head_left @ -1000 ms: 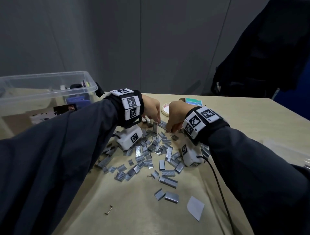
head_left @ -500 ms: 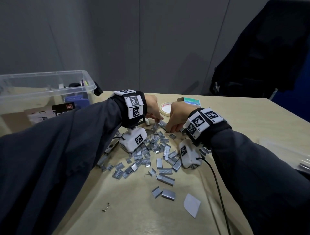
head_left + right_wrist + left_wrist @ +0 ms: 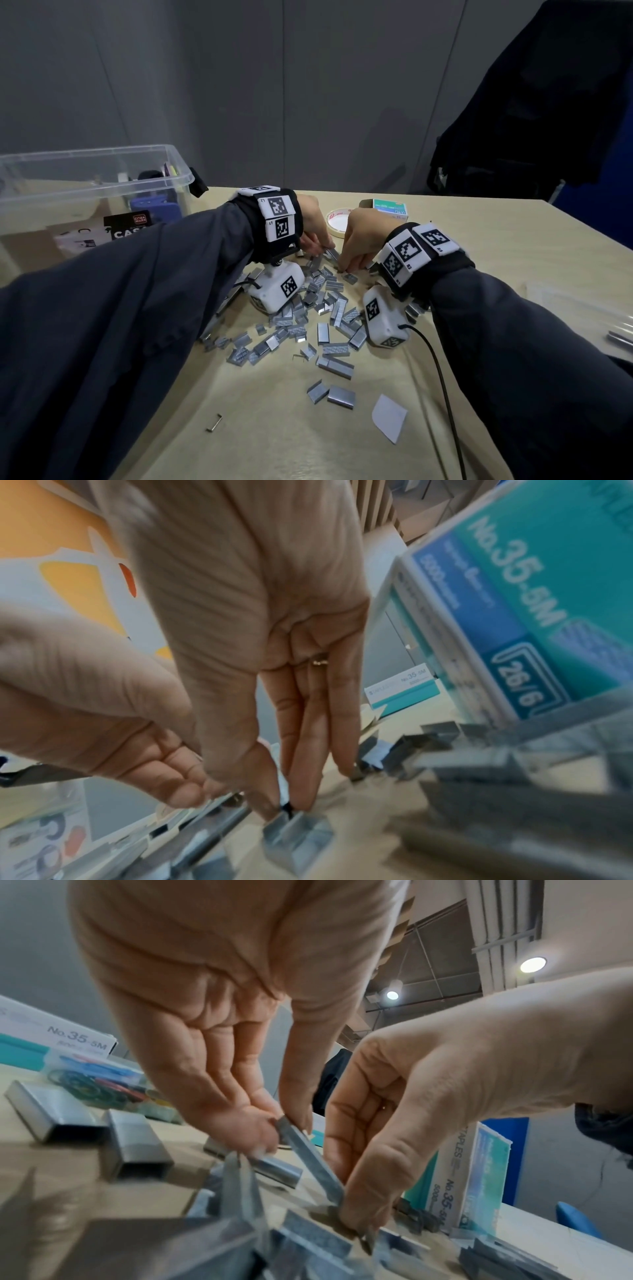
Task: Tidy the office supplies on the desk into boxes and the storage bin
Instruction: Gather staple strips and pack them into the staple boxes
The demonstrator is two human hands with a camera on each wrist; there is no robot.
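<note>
On a pale counter (image 3: 479,240) beside a clear storage bin (image 3: 102,164), a left hand (image 3: 219,1015) and right hand (image 3: 445,1083) meet over scattered staple strips (image 3: 318,308), the fingers (image 3: 246,1131) of each pinching opposite ends of one staple strip (image 3: 308,1153), near a teal staple box (image 3: 390,209).

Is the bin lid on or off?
Off: the bin shows an open rim, with supplies visible inside and no lid in view.
</note>
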